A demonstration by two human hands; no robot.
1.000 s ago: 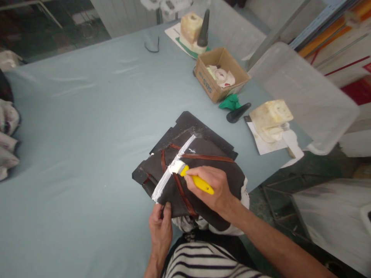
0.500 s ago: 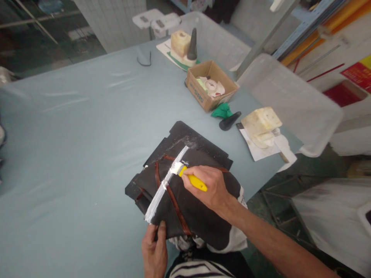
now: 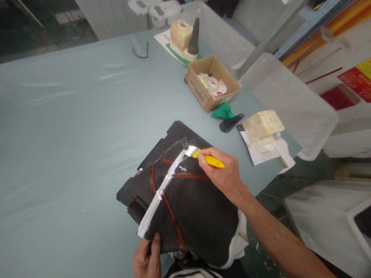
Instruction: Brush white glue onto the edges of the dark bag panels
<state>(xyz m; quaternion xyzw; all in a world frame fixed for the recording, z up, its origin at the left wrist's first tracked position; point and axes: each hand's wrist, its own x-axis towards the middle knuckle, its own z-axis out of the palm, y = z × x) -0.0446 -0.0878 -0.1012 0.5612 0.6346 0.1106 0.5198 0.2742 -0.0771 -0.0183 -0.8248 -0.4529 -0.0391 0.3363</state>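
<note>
My right hand [image 3: 224,170] grips a paintbrush by its yellow handle [image 3: 213,161]. White paste covers the brush's bristles [image 3: 191,150], which touch the upper end of a white stripe [image 3: 153,206]. This stripe runs diagonally along the edge of a dark piece of leather or fabric [image 3: 199,208] with brown trim bands [image 3: 172,220]. Under the piece lies a dark flat board [image 3: 178,133]. At the near left corner, my left hand [image 3: 147,256] pinches the dark piece, thumb on top and the other fingers mostly hidden below.
On the right stand a cardboard box [image 3: 199,94] with tape inside, a green cloth [image 3: 223,111], a black cone-shaped object [image 3: 231,123] and a pale block [image 3: 263,125] beside a white scraper-like tool [image 3: 284,150]. A similar block [image 3: 181,34] stands farther back. Translucent bins [image 3: 292,100] line the right edge.
My right hand has moved the brush up and right along the white stripe, from its middle to its far end. The left hand still holds the near corner; the view has shifted slightly.
</note>
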